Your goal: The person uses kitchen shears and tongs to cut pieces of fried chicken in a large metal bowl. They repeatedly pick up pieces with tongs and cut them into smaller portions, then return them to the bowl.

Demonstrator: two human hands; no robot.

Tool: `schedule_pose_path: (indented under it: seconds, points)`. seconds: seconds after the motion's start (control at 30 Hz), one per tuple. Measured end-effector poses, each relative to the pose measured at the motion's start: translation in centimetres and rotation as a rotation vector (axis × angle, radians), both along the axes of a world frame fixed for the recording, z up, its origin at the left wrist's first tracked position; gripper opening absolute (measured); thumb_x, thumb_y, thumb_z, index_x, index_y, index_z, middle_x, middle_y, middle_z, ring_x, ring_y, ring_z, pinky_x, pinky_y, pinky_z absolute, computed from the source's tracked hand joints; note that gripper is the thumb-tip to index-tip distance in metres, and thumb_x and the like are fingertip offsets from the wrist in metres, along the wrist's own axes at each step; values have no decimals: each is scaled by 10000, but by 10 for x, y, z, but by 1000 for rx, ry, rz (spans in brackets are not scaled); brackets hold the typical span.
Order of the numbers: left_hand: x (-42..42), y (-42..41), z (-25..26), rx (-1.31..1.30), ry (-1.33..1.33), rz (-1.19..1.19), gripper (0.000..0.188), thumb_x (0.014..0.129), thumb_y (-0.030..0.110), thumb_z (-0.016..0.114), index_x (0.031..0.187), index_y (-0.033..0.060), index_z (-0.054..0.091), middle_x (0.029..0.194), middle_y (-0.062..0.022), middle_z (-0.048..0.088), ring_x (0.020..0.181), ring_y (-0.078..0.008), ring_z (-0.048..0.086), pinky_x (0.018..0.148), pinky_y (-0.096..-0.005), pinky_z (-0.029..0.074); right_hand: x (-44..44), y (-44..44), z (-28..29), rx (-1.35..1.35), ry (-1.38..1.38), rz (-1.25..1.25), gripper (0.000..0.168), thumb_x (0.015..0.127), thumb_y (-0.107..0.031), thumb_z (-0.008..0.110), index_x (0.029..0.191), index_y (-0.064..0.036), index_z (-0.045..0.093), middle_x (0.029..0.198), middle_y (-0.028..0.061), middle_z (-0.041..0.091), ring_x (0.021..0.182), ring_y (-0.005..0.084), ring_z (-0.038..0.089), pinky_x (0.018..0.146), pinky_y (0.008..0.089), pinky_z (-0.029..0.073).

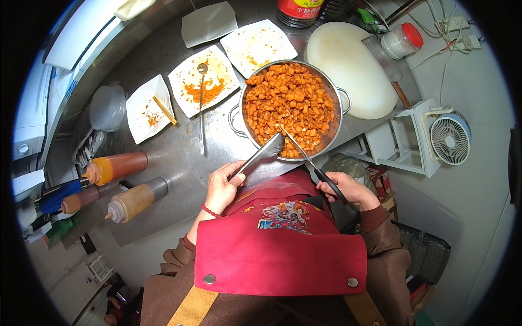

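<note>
In my left hand (223,185) is a long steel utensil that looks like tongs (263,155), its broad end at the near rim of a two-handled steel pot (341,118). Small orange-brown fried pieces (291,102) fill much of the pot, and a few near the front show pale cut faces. My right hand (346,188) grips black-handled scissors (304,154). Their blades reach over the near rim to the pieces beside the utensil's end. Whether the blades are closed on a piece is too small to tell.
Left of the pot are sauce-smeared white plates (185,69), one with a long spoon (201,118), another with chopsticks (165,111). Sauce bottles (136,199) lie farther left. A round cutting board (346,73) with a cleaver (381,59) is at right, near a fan (450,138).
</note>
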State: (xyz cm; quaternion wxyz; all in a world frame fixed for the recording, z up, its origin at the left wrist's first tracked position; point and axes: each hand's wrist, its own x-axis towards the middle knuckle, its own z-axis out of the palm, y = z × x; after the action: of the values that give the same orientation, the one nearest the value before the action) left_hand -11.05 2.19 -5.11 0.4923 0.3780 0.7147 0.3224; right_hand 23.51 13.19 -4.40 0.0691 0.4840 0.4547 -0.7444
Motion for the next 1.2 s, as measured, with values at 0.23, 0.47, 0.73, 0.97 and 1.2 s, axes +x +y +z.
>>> schedule_pose_path:
  seconds: [0.23,0.47,0.73,0.97,1.2]
  points:
    - [-1,-3,4,88,242,-129,413,848,81,704,1259,70,680,1008,-114,695,909,-265,682,847,-353,517,-13,12,9,226,-165,97,424,931,-442,715,761,-71,601,657,-17,583,526,76,562,504,238,468]
    - [7,-1,19,57,302,-151,502,836,130,728,1329,105,639,984,-111,644,885,-296,648,834,-390,504,-42,56,-15,-99,35,44,673,906,-661,636,923,11,650,696,10,592,564,103,593,523,256,523]
    - [-4,-3,10,59,265,-39,510,830,110,736,1329,83,637,979,-124,657,891,-298,657,843,-384,505,-44,48,-19,-65,48,-19,578,954,-559,640,920,18,662,645,-2,585,516,102,583,483,248,501]
    - [-21,0,-18,57,89,56,479,866,91,731,1331,33,634,1064,-125,715,957,-247,687,883,-354,509,-9,35,12,-14,-21,69,295,971,-331,693,877,-53,654,697,-35,581,588,47,554,533,211,476]
    - [-20,11,-10,-143,-321,195,375,943,39,665,1316,9,647,976,-55,736,716,-100,657,648,-226,492,8,32,17,-17,-24,69,229,980,-275,690,925,-55,664,763,-35,596,629,45,558,545,207,481]
